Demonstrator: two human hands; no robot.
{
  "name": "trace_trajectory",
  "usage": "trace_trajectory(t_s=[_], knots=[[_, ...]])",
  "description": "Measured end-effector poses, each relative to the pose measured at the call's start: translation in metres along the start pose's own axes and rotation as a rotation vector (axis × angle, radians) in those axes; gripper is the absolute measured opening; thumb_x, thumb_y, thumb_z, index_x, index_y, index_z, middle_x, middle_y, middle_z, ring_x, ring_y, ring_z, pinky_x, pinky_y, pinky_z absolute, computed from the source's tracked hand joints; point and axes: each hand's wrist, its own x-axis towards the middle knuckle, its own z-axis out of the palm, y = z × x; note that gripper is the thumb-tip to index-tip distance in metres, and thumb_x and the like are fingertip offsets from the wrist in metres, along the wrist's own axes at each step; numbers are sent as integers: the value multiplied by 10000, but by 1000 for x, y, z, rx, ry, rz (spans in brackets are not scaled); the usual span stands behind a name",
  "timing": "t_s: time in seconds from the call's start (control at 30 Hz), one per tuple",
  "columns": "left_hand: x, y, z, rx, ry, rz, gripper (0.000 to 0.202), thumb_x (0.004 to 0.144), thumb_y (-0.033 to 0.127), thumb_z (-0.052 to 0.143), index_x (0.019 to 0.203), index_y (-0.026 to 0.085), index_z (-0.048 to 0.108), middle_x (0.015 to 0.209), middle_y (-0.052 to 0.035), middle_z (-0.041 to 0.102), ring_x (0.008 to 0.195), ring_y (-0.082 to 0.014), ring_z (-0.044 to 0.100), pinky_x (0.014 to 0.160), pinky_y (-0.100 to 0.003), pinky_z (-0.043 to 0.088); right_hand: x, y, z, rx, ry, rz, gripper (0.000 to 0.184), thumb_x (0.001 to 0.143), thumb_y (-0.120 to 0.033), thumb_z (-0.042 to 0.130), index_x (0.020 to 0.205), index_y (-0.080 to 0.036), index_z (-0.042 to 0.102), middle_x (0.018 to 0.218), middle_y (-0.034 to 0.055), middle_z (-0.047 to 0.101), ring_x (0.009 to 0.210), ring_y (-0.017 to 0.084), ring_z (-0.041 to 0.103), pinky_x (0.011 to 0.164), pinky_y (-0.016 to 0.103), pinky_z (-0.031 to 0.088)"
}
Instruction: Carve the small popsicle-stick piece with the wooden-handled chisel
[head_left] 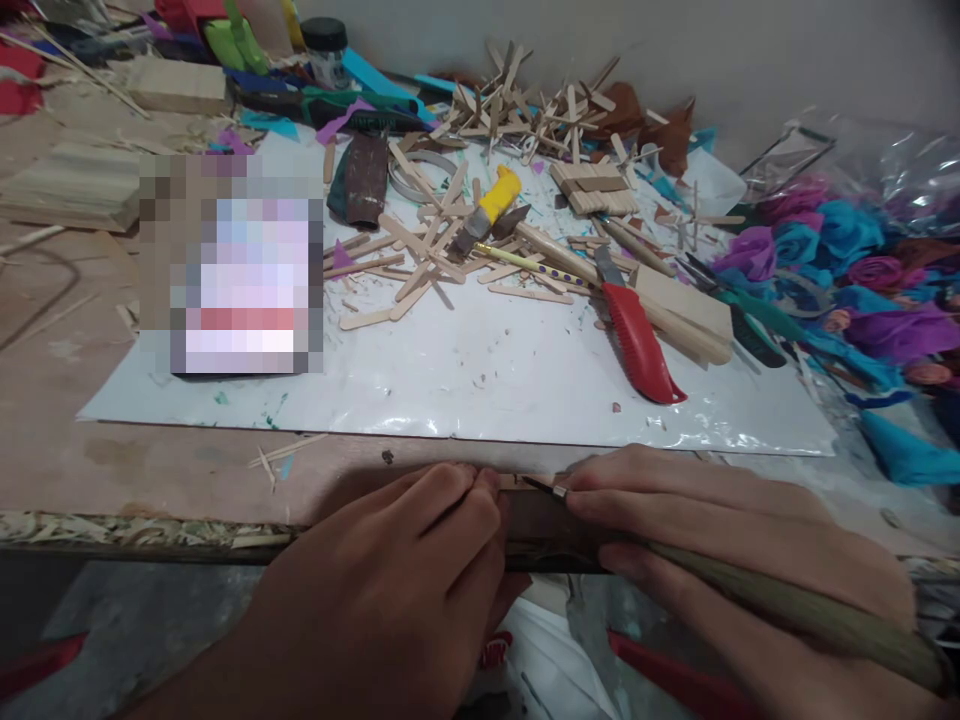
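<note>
At the table's front edge, my left hand point(420, 560) is closed with its fingers pressed down on a thin wooden craft stick point(514, 481), of which only a short length shows. My right hand point(720, 540) is wrapped round a carving tool point(750, 590) with a thick wooden handle and a metal collar. The tool's thin dark tip touches or hovers just over the stick, close to my left fingertips; which of the two I cannot tell. A small dark mark shows on the stick.
A white sheet point(450, 390) carries a red utility knife point(641, 345), a yellow-handled tool point(495, 200), a pencil point(536, 265) and several craft sticks point(420, 260). At the left stands a blurred-out screen point(247, 290). Crepe-paper flowers point(840, 240) crowd the right; wood blocks point(71, 185) lie far left.
</note>
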Motion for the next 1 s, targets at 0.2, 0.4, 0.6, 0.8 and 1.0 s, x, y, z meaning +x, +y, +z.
trace_trajectory(t_s=[0.2, 0.4, 0.6, 0.8, 1.0], knots=[[6, 0, -1, 14, -4, 3, 319, 1261, 180, 577, 1233, 92, 883, 1179, -70, 884, 1090, -281, 754, 1024, -425, 621, 3, 3, -1, -7, -16, -2, 420, 1104, -113, 695, 1409, -383, 797, 1370, -27, 920, 1278, 259, 891, 1128, 356, 748], [6, 0, -5, -21, -12, -20, 300, 1262, 195, 601, 1210, 100, 881, 1187, -66, 887, 1096, -277, 771, 1011, -438, 642, 23, 10, -5, -40, -53, -177, 364, 1085, -122, 687, 1357, -350, 768, 1218, -23, 954, 1089, 230, 938, 963, 282, 777], [5, 0, -4, -46, 7, 2, 278, 1247, 198, 620, 1205, 91, 873, 1199, -76, 892, 1075, -288, 781, 967, -466, 671, 36, 6, -14, -49, -174, -267, 282, 1122, -81, 596, 1284, -290, 694, 1187, 18, 944, 1027, 150, 926, 937, 166, 708], [7, 0, -6, -47, -12, -25, 202, 1209, 158, 677, 1254, 65, 851, 1229, -88, 889, 1107, -303, 800, 915, -491, 694, 24, 5, -6, -56, -260, -317, 378, 1054, -81, 641, 1410, -199, 683, 1326, 132, 908, 1134, 247, 902, 977, 322, 725], [6, 1, -3, -24, 10, -21, 298, 1276, 229, 570, 1306, 73, 823, 1239, -81, 890, 1131, -292, 799, 967, -497, 670, 24, 3, 5, 13, -70, -127, 259, 1134, -92, 620, 1255, -305, 701, 1100, 9, 938, 924, 192, 921, 770, 254, 709]])
